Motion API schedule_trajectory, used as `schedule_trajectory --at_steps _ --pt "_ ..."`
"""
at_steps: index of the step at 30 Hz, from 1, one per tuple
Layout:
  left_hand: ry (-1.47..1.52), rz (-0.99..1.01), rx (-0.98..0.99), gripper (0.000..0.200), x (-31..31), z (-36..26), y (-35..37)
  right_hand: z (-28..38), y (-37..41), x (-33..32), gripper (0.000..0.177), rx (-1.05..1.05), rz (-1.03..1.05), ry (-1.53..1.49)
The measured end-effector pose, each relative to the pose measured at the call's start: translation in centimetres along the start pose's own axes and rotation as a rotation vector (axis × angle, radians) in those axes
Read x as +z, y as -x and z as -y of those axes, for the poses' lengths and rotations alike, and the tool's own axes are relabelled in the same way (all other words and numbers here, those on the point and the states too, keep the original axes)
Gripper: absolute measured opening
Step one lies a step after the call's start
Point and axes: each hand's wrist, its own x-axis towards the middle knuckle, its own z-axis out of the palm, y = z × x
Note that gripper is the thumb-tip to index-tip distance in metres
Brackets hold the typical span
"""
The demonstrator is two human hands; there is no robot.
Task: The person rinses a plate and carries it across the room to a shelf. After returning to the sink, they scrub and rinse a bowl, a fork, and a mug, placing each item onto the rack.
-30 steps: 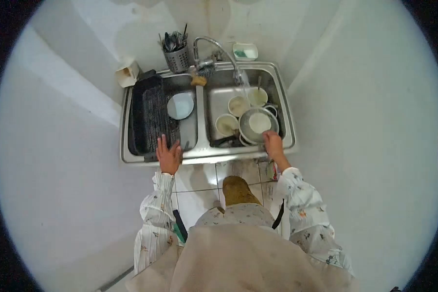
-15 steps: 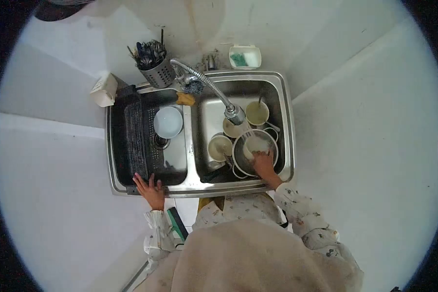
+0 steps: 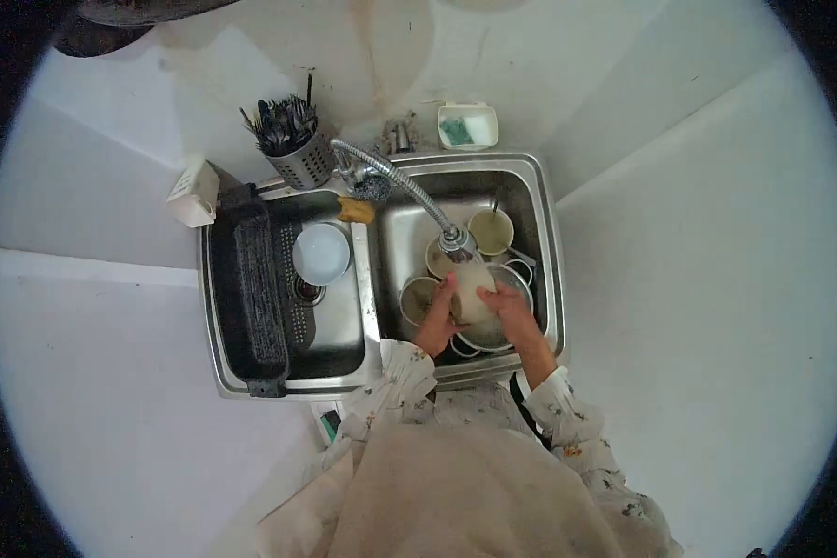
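Both the left hand [image 3: 435, 322] and right hand [image 3: 513, 314] clamp fingers on what seems a bowl [image 3: 474, 286], just right of frame centre, best turned slowly beneath the tap [image 3: 453, 239].

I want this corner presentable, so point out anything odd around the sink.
A brownish streak runs down the wall behind the sink, looking like a stain against the paler surface. I see no clear breakage.
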Motion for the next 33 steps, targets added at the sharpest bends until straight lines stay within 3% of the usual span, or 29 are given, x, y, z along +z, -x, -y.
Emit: schedule_trajectory --at_steps 1,3,4,6,7,8,9,11,13,15,17,20,21,26,28,30,32,33 --pt "0.175 0.17 -0.076 0.054 0.0 -0.1 -0.7 0.5 0.6 0.9 0.037 -0.003 -0.002 0.005" --pt "0.225 0.285 -0.08 0.053 -0.8 0.0 -1.6 1.5 1.7 2.4 0.034 -0.192 -0.018 0.401" --pt "0.271 0.395 -0.084 0.052 -1.6 0.2 -2.2 2.1 1.7 2.4 0.034 -0.193 -0.022 0.405" --pt "0.236 0.433 -0.07 0.05 -3.1 1.2 -3.2 3.4 1.3 2.2 0.034 -0.418 0.193 1.063" --pt "0.268 0.343 -0.061 0.048 -2.8 0.7 -2.4 4.6 0.7 1.5 0.031 -0.375 0.289 0.993" --pt "0.301 0.251 -0.054 0.046 -2.8 0.5 -1.8 5.8 0.1 0.4 0.029 -0.379 0.228 0.991" --pt "0.25 0.247 -0.009 0.06 -3.6 0.8 -2.4 7.3 -1.0 -0.4 0.026 -0.385 0.17 0.989" --pt "0.164 0.141 0.012 0.063 -4.1 -0.2 -1.5 11.3 -4.2 -0.4 0.022 -0.29 -0.117 0.909" --pt "0.082 0.033 0.035 0.068 -4.8 -0.6 -1.4 12.9 -10.5 -1.3 0.018 -0.556 -0.246 0.879" --pt "-0.25 -0.153 0.168 0.073 -5.8 -0.6 -1.8 15.7 -15.9 0.4 0.016 -0.683 -0.304 1.001" --pt "-0.223 -0.184 0.179 0.071 -5.8 -1.4 -0.8 15.3 -23.1 0.5 0.018 -0.834 -0.298 1.133" --pt "-0.123 -0.213 0.151 0.062 -5.6 -2.7 1.1 14.2 -30.8 0.6 0.025 -0.729 -0.251 1.348" --pt "0.01 -0.159 0.163 0.058 -6.1 -2.3 1.1 15.2 -30.8 1.7 0.036 -0.495 -0.211 1.445" --pt "0.369 0.028 0.157 0.047 -7.5 -1.3 1.4 15.4 -31.2 2.3 0.041 -0.497 -0.182 1.539" --pt "0.408 0.061 0.158 0.048 -6.9 -1.9 1.8 14.8 -31.2 1.7 0.035 -0.702 -0.405 1.39" --pt "0.438 0.103 0.154 0.05 -6.6 -2.1 1.3 16.3 -28.1 1.4 0.031 -0.642 -0.414 1.335" --pt "0.538 0.102 0.126 0.051 -6.7 -1.5 0.2 16.7 -24.4 0.5 0.026 -0.776 -0.518 1.007" --pt "0.566 0.105 0.118 0.051 -6.0 -2.2 0.5 16.8 -22.0 0.1 0.026 -0.768 -0.528 1.008"
